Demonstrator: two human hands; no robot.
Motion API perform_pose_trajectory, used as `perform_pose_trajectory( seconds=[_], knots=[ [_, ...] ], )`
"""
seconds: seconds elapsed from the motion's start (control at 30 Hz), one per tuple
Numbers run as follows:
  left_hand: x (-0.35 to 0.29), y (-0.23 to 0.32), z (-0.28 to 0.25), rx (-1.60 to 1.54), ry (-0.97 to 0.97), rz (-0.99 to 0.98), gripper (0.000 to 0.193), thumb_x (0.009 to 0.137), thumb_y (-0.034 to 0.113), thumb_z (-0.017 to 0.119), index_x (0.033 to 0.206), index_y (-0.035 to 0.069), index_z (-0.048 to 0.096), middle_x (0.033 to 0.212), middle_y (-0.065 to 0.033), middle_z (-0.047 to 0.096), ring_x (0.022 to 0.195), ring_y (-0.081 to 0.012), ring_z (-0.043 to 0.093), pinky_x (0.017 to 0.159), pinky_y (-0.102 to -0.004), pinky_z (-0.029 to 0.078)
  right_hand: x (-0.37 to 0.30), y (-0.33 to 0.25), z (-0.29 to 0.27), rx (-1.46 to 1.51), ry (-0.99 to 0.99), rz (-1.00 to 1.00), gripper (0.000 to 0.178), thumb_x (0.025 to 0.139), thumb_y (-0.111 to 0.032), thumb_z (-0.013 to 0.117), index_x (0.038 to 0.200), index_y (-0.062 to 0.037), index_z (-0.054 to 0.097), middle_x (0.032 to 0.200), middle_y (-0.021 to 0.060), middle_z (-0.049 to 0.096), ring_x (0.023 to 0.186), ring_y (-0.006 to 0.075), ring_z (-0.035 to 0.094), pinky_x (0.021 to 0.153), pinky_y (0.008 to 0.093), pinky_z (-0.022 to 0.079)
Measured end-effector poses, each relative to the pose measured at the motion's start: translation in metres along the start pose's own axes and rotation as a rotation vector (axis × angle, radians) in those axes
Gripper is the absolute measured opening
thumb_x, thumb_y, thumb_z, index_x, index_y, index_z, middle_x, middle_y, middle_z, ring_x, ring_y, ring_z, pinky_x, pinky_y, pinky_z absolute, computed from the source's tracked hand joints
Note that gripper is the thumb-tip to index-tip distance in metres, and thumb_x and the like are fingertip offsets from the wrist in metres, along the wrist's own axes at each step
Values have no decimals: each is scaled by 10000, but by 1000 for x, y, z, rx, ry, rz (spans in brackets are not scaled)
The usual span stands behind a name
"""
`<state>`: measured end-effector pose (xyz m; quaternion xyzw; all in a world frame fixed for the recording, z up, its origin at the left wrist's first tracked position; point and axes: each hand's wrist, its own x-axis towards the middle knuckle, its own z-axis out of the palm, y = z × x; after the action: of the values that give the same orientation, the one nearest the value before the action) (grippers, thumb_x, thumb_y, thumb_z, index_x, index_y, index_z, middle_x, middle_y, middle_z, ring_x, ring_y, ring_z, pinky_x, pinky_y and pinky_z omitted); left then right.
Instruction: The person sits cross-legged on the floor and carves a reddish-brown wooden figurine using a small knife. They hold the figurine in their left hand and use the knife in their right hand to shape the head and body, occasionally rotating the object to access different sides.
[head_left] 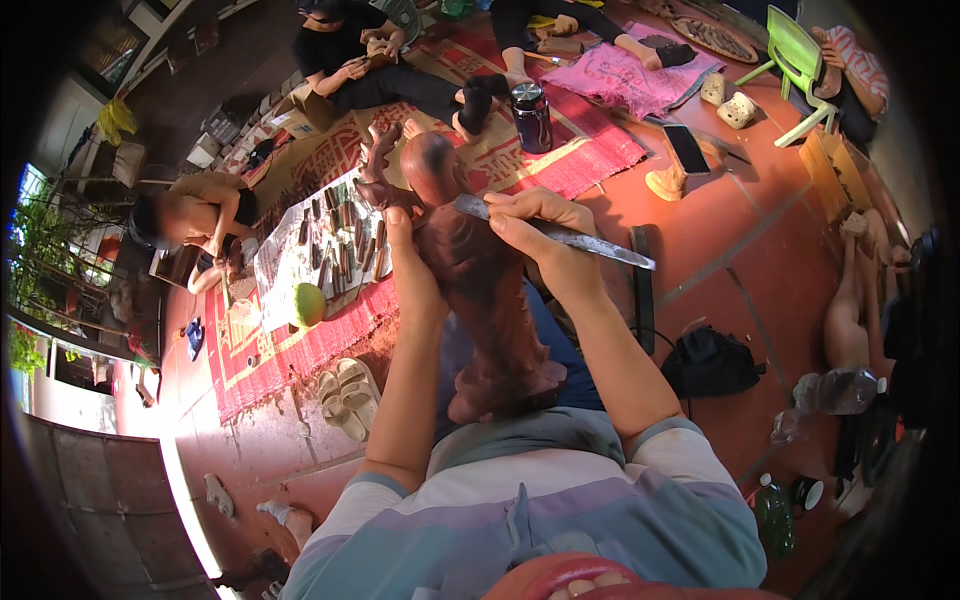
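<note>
A reddish-brown carved wooden statue point(482, 300) stands upright in my lap, its wide base resting against my clothes. It has a rounded bald head and a raised staff-like part at its left. My left hand point(415, 265) grips the statue's left side, with the thumb pointing up below the raised part. In my right hand point(555, 235) is a flat grey metal carving blade point(612, 251), pinched between thumb and fingers. The blade's tip touches or nearly touches the statue just below its head.
Many carving tools point(335, 235) lie on a white sheet over a red mat point(600, 140). Nearby are a green round fruit point(308, 304), sandals point(348, 400), a dark flask point(531, 117) and a phone point(685, 149) on a wooden stand. Several people sit around; a green chair point(797, 65) stands far right.
</note>
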<state>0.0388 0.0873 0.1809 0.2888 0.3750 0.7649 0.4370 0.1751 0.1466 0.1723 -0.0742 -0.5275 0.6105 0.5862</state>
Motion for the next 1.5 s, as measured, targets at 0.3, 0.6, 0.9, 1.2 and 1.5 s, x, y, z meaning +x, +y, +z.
perform_pose_trajectory(
  seconds=[0.3,0.6,0.9,1.2,1.5],
  knots=[
    [5,-2,2,73,68,6,581,947,519,399,1238,25,490,1184,-147,584,1056,-241,594,938,-360,469,6,-6,-5,-44,49,135,109,811,-14,670,913,22,680,890,71,681,821,86,619,746,213,496],
    [6,-4,-5,59,37,27,576,948,517,397,1239,28,483,1162,-140,591,1047,-236,597,935,-355,472,11,-14,-4,-3,48,226,122,814,-11,656,929,18,682,906,65,676,817,90,619,765,215,493],
    [-2,3,-3,38,125,37,495,975,421,388,1166,-14,529,1090,-136,617,966,-208,624,881,-324,496,7,-16,6,-32,48,316,93,810,-25,653,889,17,676,981,117,680,867,125,615,839,265,467],
    [-1,-2,-12,74,78,39,571,940,518,412,1229,32,490,1137,-124,598,1015,-222,607,921,-350,475,8,-14,6,14,24,292,113,814,-12,668,919,28,674,918,82,679,842,98,620,801,224,492],
    [6,-4,-11,15,58,9,550,958,466,396,1168,-24,535,1084,-153,627,964,-226,634,887,-338,496,12,-27,-14,-58,-33,362,116,813,-34,638,912,9,681,960,103,672,871,120,621,821,235,480]
  ],
)
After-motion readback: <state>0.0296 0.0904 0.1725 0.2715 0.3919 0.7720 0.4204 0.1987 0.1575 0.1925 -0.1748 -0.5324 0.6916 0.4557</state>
